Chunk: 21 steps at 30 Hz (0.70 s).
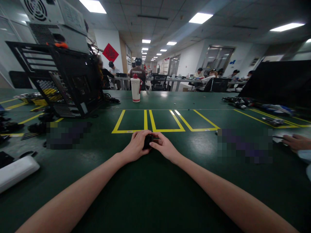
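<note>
1. Left hand (136, 144) and right hand (163, 145): both closed around a small black object (147, 141).
2. Object: held on the green table (145, 194), just below the yellow-taped boxes (165, 121).
3. White bottle (135, 90): standing well beyond.

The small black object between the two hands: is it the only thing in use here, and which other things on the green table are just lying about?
In use:
- small black object, held by both hands
- left hand
- right hand

Lying about:
- open computer case
- white bottle
- white block
- cables and tools
- another person's hand
</note>
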{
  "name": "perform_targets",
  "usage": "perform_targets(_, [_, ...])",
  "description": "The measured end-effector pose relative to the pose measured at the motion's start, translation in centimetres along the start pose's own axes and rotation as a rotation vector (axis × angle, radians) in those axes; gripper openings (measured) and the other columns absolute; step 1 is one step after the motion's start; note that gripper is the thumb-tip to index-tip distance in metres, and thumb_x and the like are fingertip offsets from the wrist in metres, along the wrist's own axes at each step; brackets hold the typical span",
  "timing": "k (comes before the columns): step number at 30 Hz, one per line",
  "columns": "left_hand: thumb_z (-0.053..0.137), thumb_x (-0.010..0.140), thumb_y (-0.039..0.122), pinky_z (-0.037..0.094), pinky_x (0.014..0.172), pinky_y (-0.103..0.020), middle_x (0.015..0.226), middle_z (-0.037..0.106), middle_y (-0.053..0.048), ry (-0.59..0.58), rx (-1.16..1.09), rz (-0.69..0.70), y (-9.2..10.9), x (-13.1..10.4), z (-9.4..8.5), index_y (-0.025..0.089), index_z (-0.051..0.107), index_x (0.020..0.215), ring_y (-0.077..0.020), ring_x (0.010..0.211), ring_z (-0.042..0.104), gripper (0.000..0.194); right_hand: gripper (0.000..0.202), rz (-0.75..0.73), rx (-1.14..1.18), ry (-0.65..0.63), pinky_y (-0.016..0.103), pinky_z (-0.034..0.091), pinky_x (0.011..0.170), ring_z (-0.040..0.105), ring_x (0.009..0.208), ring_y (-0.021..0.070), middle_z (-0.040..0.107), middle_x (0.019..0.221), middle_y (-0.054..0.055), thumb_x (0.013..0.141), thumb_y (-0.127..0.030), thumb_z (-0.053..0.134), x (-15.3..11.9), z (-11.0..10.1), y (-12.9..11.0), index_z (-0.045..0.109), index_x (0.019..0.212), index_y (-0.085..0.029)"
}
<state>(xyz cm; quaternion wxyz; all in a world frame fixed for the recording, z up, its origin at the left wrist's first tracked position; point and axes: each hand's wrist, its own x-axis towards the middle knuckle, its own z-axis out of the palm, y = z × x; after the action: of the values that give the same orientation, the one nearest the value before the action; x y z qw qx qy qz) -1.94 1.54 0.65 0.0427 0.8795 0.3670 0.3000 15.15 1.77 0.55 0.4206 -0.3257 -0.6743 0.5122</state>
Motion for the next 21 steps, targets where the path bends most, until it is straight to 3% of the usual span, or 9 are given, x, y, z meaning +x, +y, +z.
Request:
perform_targets(6, [0.058, 0.068, 0.015, 0.023, 0.098, -0.042, 0.118, 0.041, -0.008, -0.005, 0.000, -0.004, 0.03, 0.04, -0.12, 0.022, 0.024, 0.120, -0.0231, 0.114, 0.037, 0.063, 0.033, -0.002, 0.010, -0.012, 0.038, 0.042, 0.090, 0.052, 0.100, 0.0173, 0.049, 0.102, 0.002, 0.068, -0.015, 0.061, -0.24, 0.17, -0.28, 0.044, 0.096, -0.021])
perform_targets(13, [0.057, 0.069, 0.015, 0.023, 0.098, -0.042, 0.119, 0.041, -0.008, -0.013, 0.002, -0.010, 0.18, 0.03, -0.23, 0.021, 0.025, 0.120, -0.0228, 0.115, 0.037, 0.060, 0.023, -0.003, 0.035, -0.022, 0.036, 0.047, 0.083, 0.054, 0.095, 0.0170, 0.050, 0.100, 0.002, 0.074, -0.020, 0.056, -0.41, 0.24, -0.51, 0.045, 0.093, -0.022])
perform_targets(21, [0.057, 0.068, 0.014, 0.025, 0.096, -0.042, 0.118, 0.041, -0.008, -0.001, -0.001, -0.001, 0.15, 0.10, -0.12, 0.022, 0.025, 0.119, -0.0230, 0.113, 0.038, 0.061, 0.034, -0.021, 0.005, -0.003, 0.039, 0.041, 0.091, 0.051, 0.101, 0.0179, 0.049, 0.106, 0.004, 0.071, -0.018, 0.059, 0.06, 0.09, -0.05, 0.046, 0.102, -0.021])
